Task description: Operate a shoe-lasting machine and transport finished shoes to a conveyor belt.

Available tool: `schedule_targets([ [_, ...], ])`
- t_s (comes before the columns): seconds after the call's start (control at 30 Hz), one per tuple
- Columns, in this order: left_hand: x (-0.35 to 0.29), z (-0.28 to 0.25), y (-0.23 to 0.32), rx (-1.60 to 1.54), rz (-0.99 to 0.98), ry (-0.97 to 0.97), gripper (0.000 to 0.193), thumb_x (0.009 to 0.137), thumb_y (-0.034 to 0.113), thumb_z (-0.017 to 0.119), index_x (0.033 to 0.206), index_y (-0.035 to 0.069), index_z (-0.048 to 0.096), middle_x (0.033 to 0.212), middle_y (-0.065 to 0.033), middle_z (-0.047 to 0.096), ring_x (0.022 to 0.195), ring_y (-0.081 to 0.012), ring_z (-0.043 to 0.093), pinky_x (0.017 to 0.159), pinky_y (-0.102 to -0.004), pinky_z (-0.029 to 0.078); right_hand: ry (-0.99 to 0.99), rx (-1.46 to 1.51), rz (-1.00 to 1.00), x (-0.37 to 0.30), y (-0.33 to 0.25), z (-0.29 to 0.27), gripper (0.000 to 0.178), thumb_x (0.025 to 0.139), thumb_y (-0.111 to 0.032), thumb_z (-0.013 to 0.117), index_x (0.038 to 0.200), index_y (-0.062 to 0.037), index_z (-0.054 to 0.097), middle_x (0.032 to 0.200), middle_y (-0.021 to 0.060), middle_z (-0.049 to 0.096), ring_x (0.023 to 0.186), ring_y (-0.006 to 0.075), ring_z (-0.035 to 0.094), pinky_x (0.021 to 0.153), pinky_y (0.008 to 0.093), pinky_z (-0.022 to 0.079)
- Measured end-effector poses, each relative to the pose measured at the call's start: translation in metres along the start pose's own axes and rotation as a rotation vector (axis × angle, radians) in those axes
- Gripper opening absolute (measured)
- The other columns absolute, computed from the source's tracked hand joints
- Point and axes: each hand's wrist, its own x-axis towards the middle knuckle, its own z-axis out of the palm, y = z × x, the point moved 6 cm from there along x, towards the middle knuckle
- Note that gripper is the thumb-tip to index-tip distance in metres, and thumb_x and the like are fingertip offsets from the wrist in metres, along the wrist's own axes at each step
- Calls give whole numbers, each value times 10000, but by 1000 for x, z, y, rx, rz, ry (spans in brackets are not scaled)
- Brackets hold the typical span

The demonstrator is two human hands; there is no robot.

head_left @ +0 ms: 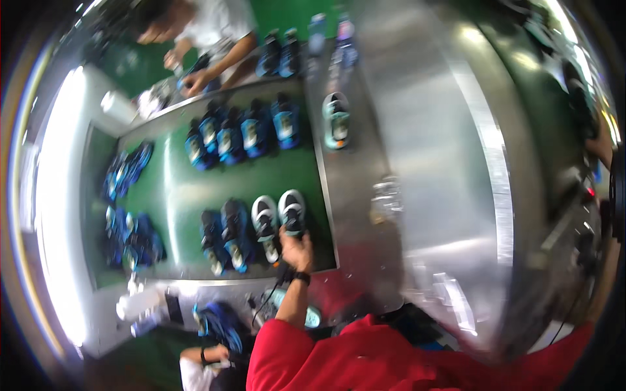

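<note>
My left hand point(298, 252), a dark band on its wrist, grips the heel end of a white, black and pale green sneaker point(292, 210) on the green work surface point(215, 179). Close on its left lies a matching sneaker point(265, 221). Beyond that are dark sneakers in blue wrapping, one of them a blue-wrapped sneaker point(233, 228). My right hand point(600, 144) reaches out at the far right rim; blur and the picture's edge hide its fingers and whatever it may touch.
A row of blue-wrapped shoes point(253, 130) stands farther back. One pale green sneaker point(336, 122) rests on the metal ledge, near a crumpled clear wrapper point(386, 199). Across the bench a person point(218, 39) handles a shoe; another person's hand point(212, 354) shows below. Metal sheeting point(437, 130) spans the right.
</note>
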Motion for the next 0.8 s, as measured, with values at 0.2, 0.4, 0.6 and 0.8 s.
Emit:
schedule_targets([
  [0.2,-4,12,-33,-515,147,-121,622,840,316,655,1347,36,429,1278,-168,538,1137,-298,544,956,-413,431,26,28,160,63,-85,-7,898,769,-471,703,1463,-52,317,1368,272,484,1246,315,519,1027,387,432],
  [0.4,-13,-23,11,7,337,-63,871,800,288,708,1399,-163,265,1434,-343,324,1350,-423,319,1152,-415,224,184,64,525,33,-127,-21,856,625,-448,696,1305,22,476,1241,244,591,1129,371,594,929,422,487],
  [0.6,-191,-58,156,-692,185,-1063,565,853,169,716,1290,-101,481,1201,-188,610,1064,-255,604,983,-388,454,685,345,18,-98,-161,-134,758,609,-364,740,1201,66,542,952,206,663,834,314,653,778,351,517],
  [0.8,-390,-92,358,-1091,566,-1787,894,853,541,648,1438,-40,305,1413,-247,428,1302,-344,443,1093,-481,353,837,1141,104,-334,-166,-165,690,658,-336,734,1177,83,557,959,146,663,835,201,633,762,292,503],
])
